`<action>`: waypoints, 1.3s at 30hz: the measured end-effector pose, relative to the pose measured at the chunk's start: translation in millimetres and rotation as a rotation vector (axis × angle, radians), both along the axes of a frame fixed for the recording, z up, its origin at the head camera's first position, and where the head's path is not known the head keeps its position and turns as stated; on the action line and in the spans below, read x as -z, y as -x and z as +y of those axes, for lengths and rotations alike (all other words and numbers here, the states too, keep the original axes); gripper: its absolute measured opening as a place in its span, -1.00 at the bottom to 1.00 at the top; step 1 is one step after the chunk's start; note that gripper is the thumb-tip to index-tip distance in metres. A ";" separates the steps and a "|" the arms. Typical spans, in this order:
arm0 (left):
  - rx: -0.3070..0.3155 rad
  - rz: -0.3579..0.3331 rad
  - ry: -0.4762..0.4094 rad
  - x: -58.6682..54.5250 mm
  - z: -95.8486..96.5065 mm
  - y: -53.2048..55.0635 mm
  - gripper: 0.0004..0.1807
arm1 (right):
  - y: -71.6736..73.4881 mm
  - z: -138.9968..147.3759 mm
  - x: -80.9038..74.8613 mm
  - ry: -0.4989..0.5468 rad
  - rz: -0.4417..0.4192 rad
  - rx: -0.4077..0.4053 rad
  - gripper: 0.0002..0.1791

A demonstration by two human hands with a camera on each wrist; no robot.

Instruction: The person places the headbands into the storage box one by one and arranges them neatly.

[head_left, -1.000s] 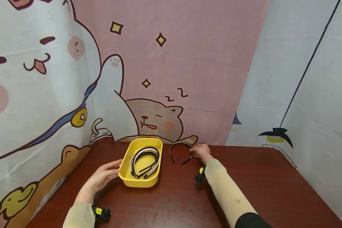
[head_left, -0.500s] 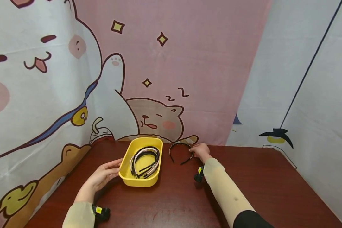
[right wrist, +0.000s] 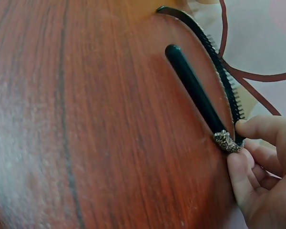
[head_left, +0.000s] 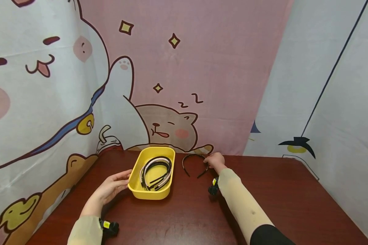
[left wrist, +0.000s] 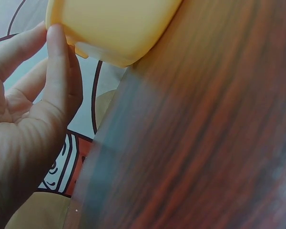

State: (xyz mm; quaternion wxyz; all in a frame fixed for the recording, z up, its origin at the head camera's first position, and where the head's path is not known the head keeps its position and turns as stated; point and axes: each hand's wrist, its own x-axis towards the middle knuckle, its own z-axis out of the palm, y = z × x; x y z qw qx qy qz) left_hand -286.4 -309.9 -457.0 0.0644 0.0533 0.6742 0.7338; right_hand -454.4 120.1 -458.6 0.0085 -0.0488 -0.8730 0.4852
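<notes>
A black headband [head_left: 185, 167] with a sparkly, stone-covered band and comb-like teeth lies at the back of the table. My right hand [head_left: 215, 161] pinches its right side between thumb and fingertips; in the right wrist view, the headband's dark end [right wrist: 193, 88] points away from the hand [right wrist: 264, 167]. Left of it stands a yellow plastic tub [head_left: 138, 194] with several black and pale headbands [head_left: 156, 170] inside. With fingers extended, my left hand [head_left: 111, 188] touches the tub's left side near the rim. The left wrist view shows those fingertips against the tub's wall [left wrist: 114, 24].
The dark reddish-brown wooden table [head_left: 187, 217] reaches back to a cloth [head_left: 220, 85] printed with cartoon animals. A small black camera is strapped to each wrist, the left one [head_left: 110, 229] low over the table.
The headband has turned slightly, its free ends shifting a little to the right, while my right hand keeps pinching it. The left hand and the tub stay nearly in place.
</notes>
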 end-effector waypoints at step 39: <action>0.003 -0.005 0.008 1.9 -0.5 0.9 -0.32 | -20.2 23.5 1.5 0.449 -0.163 -0.082 -0.74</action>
